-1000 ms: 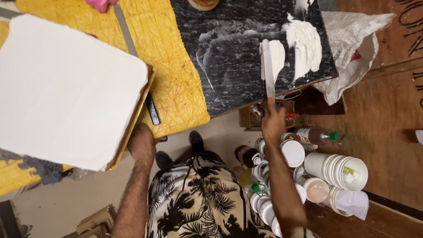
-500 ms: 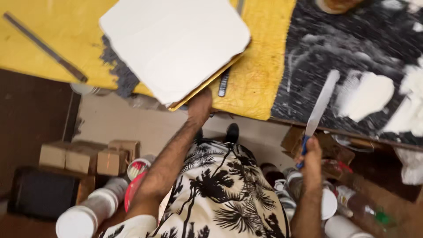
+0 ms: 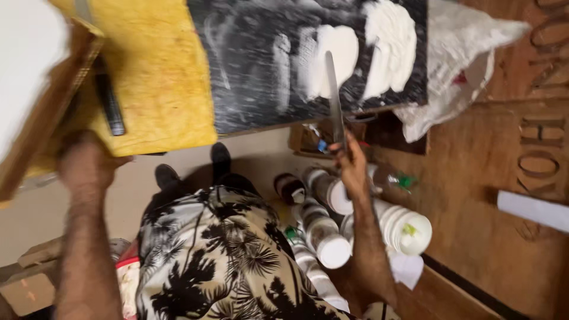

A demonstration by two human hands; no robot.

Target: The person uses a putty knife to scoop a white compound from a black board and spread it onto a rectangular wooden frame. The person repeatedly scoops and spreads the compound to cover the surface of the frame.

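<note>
- Your right hand (image 3: 354,169) has its fingers curled tight round the handle of a palette knife (image 3: 334,95), whose long blade rises straight up from your fingertips
- The blade tip lies over the black board (image 3: 255,65), between two thick patches of white paste (image 3: 391,44) smeared on it
- Your left hand (image 3: 86,166) grips the lower edge of a white canvas (image 3: 26,65) with a wooden frame; the picture is blurred, so you cannot tell how those fingers lie
- Just right of your left fingers, a dark flat tool (image 3: 109,104) rests on the yellow cloth (image 3: 160,77)
- Below your right wrist, white-lidded jars (image 3: 332,237) cluster on the floor
</note>
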